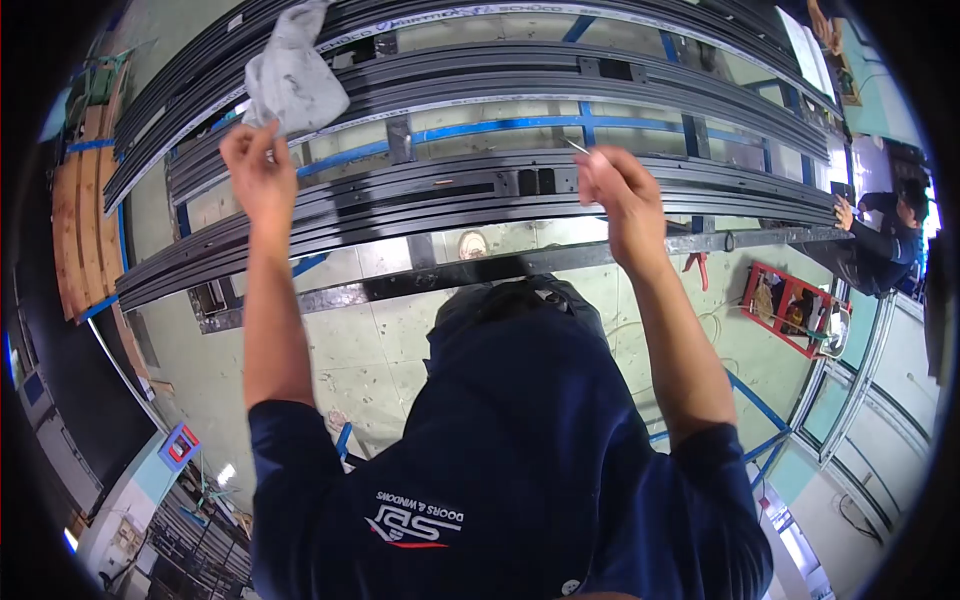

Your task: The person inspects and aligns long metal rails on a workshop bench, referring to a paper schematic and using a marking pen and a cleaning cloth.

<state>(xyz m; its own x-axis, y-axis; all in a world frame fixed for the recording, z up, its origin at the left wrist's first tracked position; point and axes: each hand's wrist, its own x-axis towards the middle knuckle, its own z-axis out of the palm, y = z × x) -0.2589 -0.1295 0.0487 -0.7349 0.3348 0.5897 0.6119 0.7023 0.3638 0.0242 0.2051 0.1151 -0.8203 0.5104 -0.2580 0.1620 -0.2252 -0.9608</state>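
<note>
Left hand [258, 170], upper left of frame, fingers closed and pinching a grey rag [295, 70] that hangs over the black aluminium profiles [480, 190]. Right hand [620, 195], upper centre-right, curled tight round a thin metal tool [577, 147] with its tip just over the same profiles. Profiles lie in long rows across a blue rack [500, 128]. A co-worker [885, 240] is at the right edge, touching the profile ends. Red tray [790, 305] on the floor, lower right.

1. We see a crumpled grey cloth rag [292, 75], soft and matt, upper left.
2. The long black metal profiles [480, 190] across the upper frame look smooth and satin.
3. The thin silvery metal pick [578, 147] glints, upper middle.
</note>
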